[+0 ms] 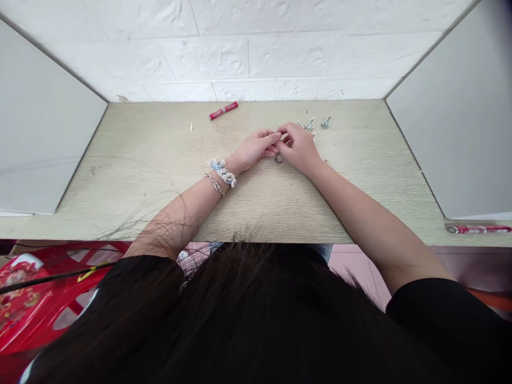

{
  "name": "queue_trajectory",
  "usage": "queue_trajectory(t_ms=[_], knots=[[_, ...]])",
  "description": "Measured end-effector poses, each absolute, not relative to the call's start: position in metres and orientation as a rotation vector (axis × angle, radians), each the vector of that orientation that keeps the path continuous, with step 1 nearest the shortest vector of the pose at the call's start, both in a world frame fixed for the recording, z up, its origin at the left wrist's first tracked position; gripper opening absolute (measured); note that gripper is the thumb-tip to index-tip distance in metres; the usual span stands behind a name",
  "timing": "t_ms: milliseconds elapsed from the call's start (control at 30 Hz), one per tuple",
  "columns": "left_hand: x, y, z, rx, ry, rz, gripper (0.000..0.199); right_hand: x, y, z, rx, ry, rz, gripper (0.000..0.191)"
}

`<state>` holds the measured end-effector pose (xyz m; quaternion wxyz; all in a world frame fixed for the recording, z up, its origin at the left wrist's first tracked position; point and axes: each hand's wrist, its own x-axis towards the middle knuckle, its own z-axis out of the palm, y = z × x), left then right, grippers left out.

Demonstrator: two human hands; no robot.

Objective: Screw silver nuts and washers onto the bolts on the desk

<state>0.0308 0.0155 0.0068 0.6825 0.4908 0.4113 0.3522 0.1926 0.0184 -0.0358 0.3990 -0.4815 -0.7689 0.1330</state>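
Note:
My left hand (256,148) and my right hand (298,145) meet over the wooden tabletop (256,205). Both are closed, fingertips pinched together at one spot; whatever they hold is too small and too covered to name. Just below the fingers lies a flat washer (279,159). Beyond my right hand are bolts (309,125) with washers or nuts on them, and another bolt (326,122) lies a little to their right. A small nut (298,122) sits by my right knuckles. Part of the hardware is hidden behind my right hand.
A red tube (223,111) lies near the white brick-patterned wall (208,56). Another red tube (478,229) rests at the front right edge. Grey panels (460,106) stand at both sides. A small pale scrap (191,127) lies left of the crumbs. Below left is a red plastic chair (60,314).

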Motion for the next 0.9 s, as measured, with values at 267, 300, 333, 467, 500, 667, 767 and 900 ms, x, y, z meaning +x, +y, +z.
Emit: queue_trajectory(t_ms=[267, 300, 333, 467, 500, 667, 767, 900], knots=[[0.0328, 0.0086, 0.0108, 1.318, 0.920, 0.736, 0.014, 0.1942, 0.0130, -0.0331, -1.237, -2.005, 0.423, 0.016], [0.0331, 0.0080, 0.0114, 1.339, 0.923, 0.730, 0.015, 0.1942, 0.0126, -0.0326, -1.241, -2.011, 0.425, 0.016], [0.0334, 0.0077, 0.0119, 1.356, 0.925, 0.724, 0.016, 0.1941, 0.0123, -0.0321, -1.245, -2.013, 0.426, 0.016], [0.0336, 0.0085, 0.0114, 1.382, 0.928, 0.721, 0.016, 0.1938, 0.0119, -0.0310, -1.257, -2.011, 0.432, 0.016], [0.0336, 0.0089, 0.0108, 1.382, 0.924, 0.723, 0.016, 0.1938, 0.0120, -0.0310, -1.254, -2.012, 0.433, 0.015], [0.0333, 0.0104, 0.0072, 1.375, 0.906, 0.735, 0.017, 0.1938, 0.0117, -0.0304, -1.246, -2.017, 0.445, 0.014], [0.0331, 0.0107, 0.0062, 1.374, 0.907, 0.738, 0.016, 0.1933, 0.0109, -0.0293, -1.252, -2.012, 0.459, 0.014], [0.0332, 0.0105, 0.0062, 1.368, 0.902, 0.735, 0.015, 0.1928, 0.0104, -0.0290, -1.243, -2.001, 0.469, 0.014]])
